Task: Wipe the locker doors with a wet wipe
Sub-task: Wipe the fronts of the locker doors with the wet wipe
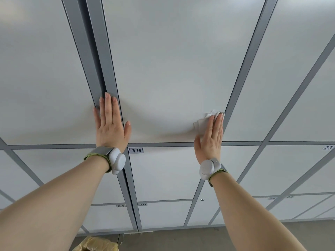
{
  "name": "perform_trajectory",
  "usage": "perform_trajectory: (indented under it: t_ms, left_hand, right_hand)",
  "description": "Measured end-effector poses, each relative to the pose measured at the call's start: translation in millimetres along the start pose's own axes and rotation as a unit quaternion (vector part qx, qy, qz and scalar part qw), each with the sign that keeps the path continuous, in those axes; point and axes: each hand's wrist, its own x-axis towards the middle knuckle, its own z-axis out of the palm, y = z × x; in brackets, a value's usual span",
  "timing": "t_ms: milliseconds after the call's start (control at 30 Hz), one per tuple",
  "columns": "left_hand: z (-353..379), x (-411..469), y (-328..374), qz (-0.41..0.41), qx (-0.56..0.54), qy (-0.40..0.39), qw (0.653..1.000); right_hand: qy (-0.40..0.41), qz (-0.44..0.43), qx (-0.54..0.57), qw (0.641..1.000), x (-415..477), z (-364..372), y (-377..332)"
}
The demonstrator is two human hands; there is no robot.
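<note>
Pressing a crumpled white wet wipe (204, 122) against the tall locker door (172, 69), low beside its right edge, with the right hand (210, 137), fingers straight and flat over the wipe. Bracing with the left hand (110, 125), flat, spread, holding nothing, across the grey frame post (107, 69) at the door's left edge. Printed below: label 19 (136, 150), label 20 (142, 204), label 24 (121, 205), and far right label 23 (327, 147).

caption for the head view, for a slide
Right hand presses a wipe flat on the tall locker door above locker 19; left hand braces its frame.

Head view, close, facing lockers (172, 69)
</note>
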Motion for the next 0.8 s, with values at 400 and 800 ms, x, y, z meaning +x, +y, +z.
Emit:
perform_trajectory:
  t_ms: [400,800]
  left_hand:
    - [1.5,-4.7,4.0,-0.015,0.002,-0.012,1.000]
    - [4.9,-15.5,3.2,-0.019,0.009,-0.032,0.999]
  right_hand:
    - [-0.064,0.031,0.004,0.997,-36.2,19.8,6.7]
    - [-0.035,-0.014,-0.005,0.999,-26.4,10.3,8.0]
